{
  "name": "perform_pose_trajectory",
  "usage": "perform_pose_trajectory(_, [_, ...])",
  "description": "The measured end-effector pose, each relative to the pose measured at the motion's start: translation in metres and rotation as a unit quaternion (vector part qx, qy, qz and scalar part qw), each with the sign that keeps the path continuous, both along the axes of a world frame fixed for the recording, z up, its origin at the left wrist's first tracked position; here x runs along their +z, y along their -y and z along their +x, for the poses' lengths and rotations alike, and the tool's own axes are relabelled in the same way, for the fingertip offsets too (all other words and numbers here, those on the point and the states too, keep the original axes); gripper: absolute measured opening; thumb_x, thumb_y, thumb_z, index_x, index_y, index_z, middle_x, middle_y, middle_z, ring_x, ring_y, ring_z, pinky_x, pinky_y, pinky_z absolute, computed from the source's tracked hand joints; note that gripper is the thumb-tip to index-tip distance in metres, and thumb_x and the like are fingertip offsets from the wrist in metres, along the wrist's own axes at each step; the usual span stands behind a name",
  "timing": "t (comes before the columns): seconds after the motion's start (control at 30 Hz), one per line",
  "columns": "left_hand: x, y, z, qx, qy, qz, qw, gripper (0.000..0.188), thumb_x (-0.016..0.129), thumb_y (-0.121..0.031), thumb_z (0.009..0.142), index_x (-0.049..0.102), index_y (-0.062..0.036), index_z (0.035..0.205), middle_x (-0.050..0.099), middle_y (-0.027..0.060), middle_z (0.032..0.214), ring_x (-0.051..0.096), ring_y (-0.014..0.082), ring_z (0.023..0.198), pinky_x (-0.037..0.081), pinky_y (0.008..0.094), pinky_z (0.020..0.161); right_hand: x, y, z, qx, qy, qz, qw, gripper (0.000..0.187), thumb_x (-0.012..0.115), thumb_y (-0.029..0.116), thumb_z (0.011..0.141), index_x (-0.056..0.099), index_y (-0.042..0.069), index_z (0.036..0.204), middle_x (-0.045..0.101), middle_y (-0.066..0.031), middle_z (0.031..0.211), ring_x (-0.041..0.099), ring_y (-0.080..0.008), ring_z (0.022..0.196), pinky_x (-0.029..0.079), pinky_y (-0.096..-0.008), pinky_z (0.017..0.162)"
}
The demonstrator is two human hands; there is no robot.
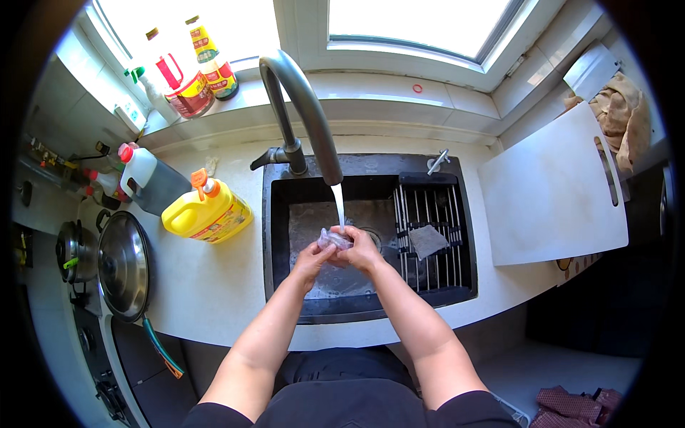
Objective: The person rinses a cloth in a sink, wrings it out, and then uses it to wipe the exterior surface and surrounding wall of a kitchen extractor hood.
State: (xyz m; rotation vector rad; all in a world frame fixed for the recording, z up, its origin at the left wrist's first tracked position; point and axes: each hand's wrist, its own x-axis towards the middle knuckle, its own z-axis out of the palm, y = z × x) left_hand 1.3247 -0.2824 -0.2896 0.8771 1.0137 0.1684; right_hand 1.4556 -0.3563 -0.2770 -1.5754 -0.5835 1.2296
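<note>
Over the basin of the dark sink (270, 214), my left hand (312, 260) and my right hand (362, 249) are close together. Between their fingers is a crumpled, glossy, pale purple bundle (334, 240), perhaps thin plastic; its exact kind does not show. Both hands are closed on it, the left from its left side and the right from its right side. Running water (339, 203) falls from the curved grey faucet (303, 100) onto the bundle or just beside it. My fingers cover part of the bundle.
A rack (428, 274) with a grey cloth (429, 242) spans the sink's right side. On the left stand a yellow jug (210, 214), a dark-filled jug (153, 182) and a lidded pan (123, 265). A white cutting board (553, 189) is at right. Bottles (189, 93) line the sill.
</note>
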Motion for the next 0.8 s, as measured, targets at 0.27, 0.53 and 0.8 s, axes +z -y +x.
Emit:
perform_pose_trajectory(0.27, [-0.015,-0.016,-0.004,0.115,0.116,0.047,0.986,0.013,0.058,-0.016,0.086,0.058,-0.0086,0.096,0.060,-0.0007,0.085,0.055,0.0102,0.077,0.041,0.0243,0.069,-0.025,0.018,0.021,-0.069,0.288,-0.095,0.950,0.031,0.071,0.005,0.063,0.066,0.007,0.094,0.063,-0.0097,0.092,0.060,-0.0235,0.086,0.047,-0.0333,0.079])
perform_pose_trajectory(0.53, [-0.007,-0.029,0.005,0.050,0.161,0.029,0.985,0.021,0.053,-0.010,0.086,0.051,-0.0020,0.106,0.059,0.0072,0.097,0.058,0.0165,0.089,0.045,0.0302,0.082,-0.030,0.023,0.028,-0.091,0.379,0.085,0.917,0.014,0.064,0.011,0.073,0.067,0.005,0.085,0.064,-0.0138,0.092,0.060,-0.0273,0.086,0.045,-0.0348,0.084])
perform_pose_trajectory(0.8, [-0.001,-0.020,0.019,0.131,0.174,-0.056,0.974,0.037,0.057,-0.040,0.086,0.053,-0.0057,0.100,0.059,0.0077,0.092,0.059,0.0198,0.084,0.049,0.0381,0.077,0.003,0.016,0.011,-0.198,-0.150,0.083,0.965,0.011,0.055,0.015,0.084,0.059,0.005,0.084,0.061,-0.0051,0.087,0.057,-0.0116,0.073,0.048,-0.0287,0.070])
